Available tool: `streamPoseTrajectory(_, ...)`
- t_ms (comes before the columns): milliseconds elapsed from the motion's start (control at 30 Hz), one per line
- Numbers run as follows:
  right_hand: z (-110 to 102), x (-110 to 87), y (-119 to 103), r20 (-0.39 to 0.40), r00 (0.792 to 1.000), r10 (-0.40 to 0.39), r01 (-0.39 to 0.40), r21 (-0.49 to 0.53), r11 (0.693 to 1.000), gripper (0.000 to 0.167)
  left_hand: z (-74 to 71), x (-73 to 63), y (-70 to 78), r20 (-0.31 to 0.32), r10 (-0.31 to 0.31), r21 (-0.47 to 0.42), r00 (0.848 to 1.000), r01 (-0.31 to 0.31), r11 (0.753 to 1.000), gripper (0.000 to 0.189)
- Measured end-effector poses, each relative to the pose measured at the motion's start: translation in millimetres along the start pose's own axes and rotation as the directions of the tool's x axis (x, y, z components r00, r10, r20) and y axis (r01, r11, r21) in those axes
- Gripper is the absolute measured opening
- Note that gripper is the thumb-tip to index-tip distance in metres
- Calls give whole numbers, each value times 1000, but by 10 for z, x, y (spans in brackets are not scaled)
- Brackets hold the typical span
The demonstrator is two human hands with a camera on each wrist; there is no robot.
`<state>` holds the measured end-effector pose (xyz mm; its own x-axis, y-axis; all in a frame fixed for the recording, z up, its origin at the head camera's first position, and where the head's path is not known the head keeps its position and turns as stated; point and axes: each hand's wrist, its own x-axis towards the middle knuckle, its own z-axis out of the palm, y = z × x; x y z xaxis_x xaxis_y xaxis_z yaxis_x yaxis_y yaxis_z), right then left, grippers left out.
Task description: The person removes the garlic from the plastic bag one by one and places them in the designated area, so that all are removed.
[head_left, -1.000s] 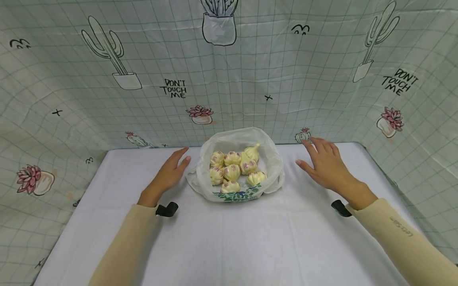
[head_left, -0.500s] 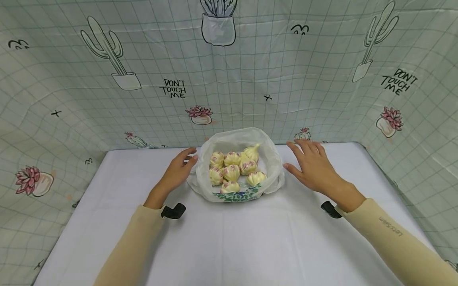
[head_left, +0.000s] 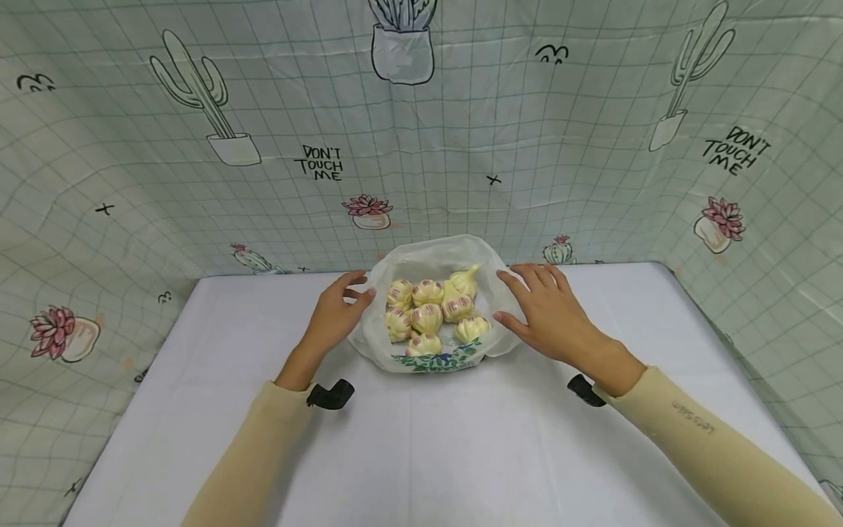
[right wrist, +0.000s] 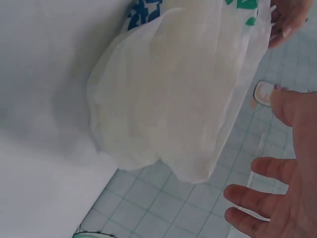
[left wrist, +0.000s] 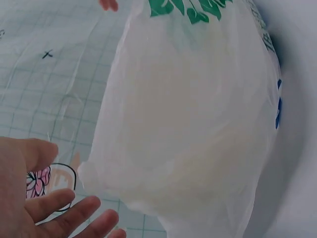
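Note:
A white plastic bag with green and blue leaf print stands with its mouth spread wide near the back of the table. Inside lie several garlic bulbs, pale yellow with purple streaks. My left hand is at the bag's left side, thumb and fingers parted and loosely bent, thumb tip right at the rim. On the opposite side my right hand spreads its fingers by the right rim, its fingertips overlapping the bag in the head view. Both wrist views show relaxed, parted fingers beside the bag's outer wall, holding nothing.
A white cloth covers the table. Behind and at both sides hangs a gridded curtain printed with cacti and lettering. Each wrist wears a black strap mount.
Both hands have moved inward toward the bag, the left one rightward and the right one leftward. The bag and its garlic bulbs have stayed in place.

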<state>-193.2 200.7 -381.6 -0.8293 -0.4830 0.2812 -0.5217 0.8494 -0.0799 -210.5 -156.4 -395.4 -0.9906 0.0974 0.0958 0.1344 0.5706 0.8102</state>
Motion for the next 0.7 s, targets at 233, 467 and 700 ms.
streamPoseTrajectory(233, 31, 52, -156, 33, 999, -9, 9, -17, 1000, 64, 58, -14, 40, -84, -8, -11, 996, 7, 1000, 48)
streamPoseTrajectory(467, 79, 114, -277, 60, 998, -11, 13, -34, 999, 62, 96, -7, 48, -130, 23, 2, 991, -23, 1000, 44)
streamPoseTrajectory(700, 120, 149, -371, 90, 996, -7, 12, -58, 998, 56, 117, -11, 65, -142, 29, 2, 989, -29, 1000, 44)
